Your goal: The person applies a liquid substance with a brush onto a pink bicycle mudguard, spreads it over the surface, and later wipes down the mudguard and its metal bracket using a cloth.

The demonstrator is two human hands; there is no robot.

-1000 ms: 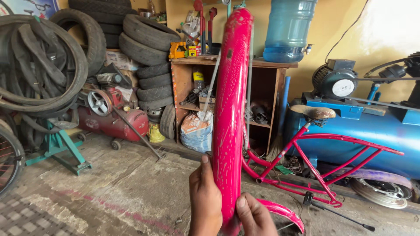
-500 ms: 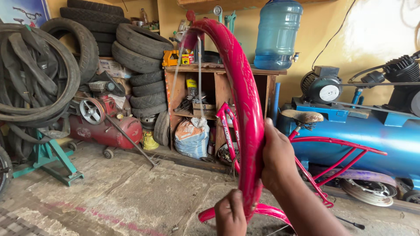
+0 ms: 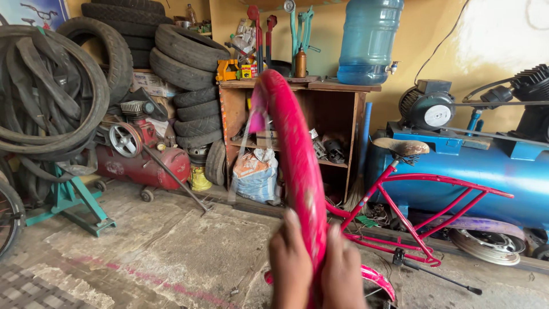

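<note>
A long curved pink bicycle mudguard rises from the bottom centre toward the shelf. My left hand grips its lower end from the left side. My right hand presses on the same end from the right. Thin metal stays hang from the mudguard's upper part. Behind my hands stands a pink bicycle frame with a worn saddle, and another pink mudguard shows low by my right hand.
Stacked tyres and hanging inner tubes fill the left. A red compressor sits on the floor, a blue compressor tank at the right. A wooden shelf holds tools and a blue water jug. A green stand is at the left.
The mudguard has turned and swung lower in my hands. My left hand has come up from low on its end, so both hands now clasp the bottom end side by side.
</note>
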